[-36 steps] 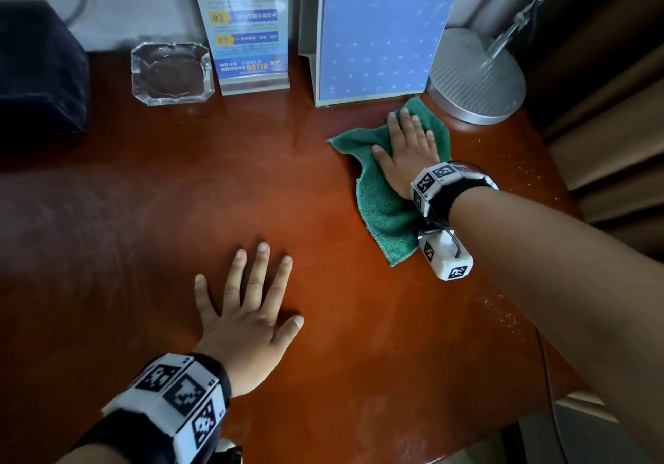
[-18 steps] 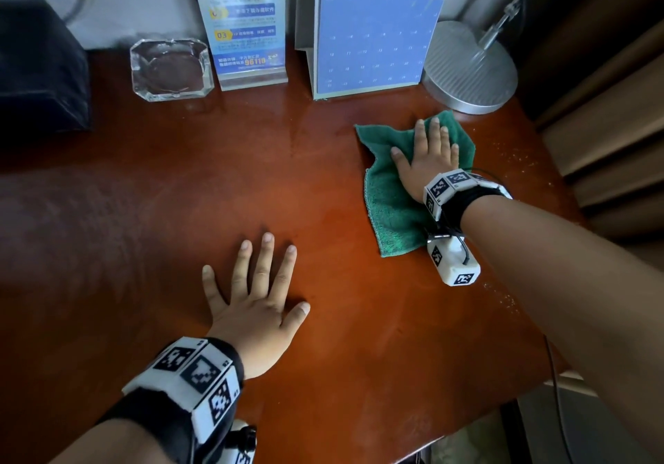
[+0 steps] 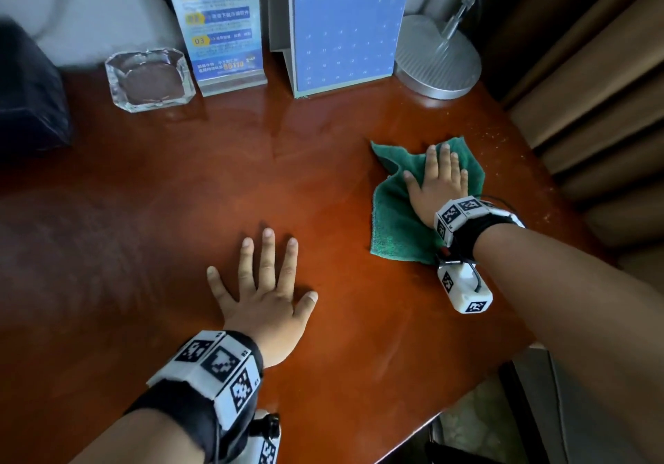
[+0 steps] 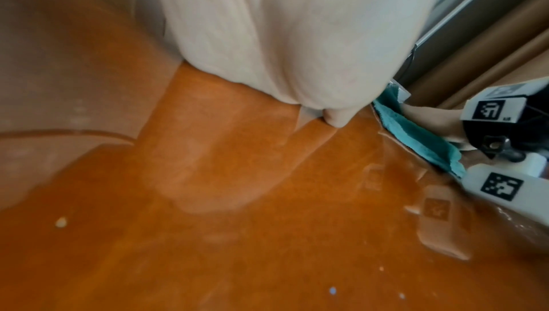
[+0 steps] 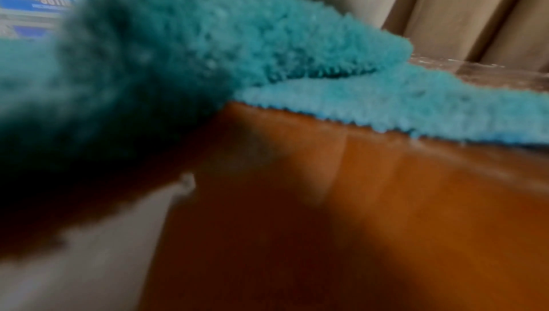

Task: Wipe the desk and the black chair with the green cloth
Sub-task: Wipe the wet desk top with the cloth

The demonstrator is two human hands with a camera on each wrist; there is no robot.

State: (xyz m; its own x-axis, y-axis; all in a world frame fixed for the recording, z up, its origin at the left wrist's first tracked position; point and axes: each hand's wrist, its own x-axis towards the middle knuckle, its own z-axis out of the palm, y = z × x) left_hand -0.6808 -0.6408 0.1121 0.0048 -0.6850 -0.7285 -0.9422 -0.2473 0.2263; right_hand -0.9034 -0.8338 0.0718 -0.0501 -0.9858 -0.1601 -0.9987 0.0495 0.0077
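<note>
Fingers (image 3: 445, 161) of the right hand (image 3: 436, 194) press flat and straight on the green cloth (image 3: 391, 226) on the desk (image 3: 161, 230), while the left hand (image 3: 264, 302) lies flat, fingers spread.

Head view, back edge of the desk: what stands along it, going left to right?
Dark bulky object → glass ashtray → blue notice stand → blue desk calendar → round silver lamp base.
</note>
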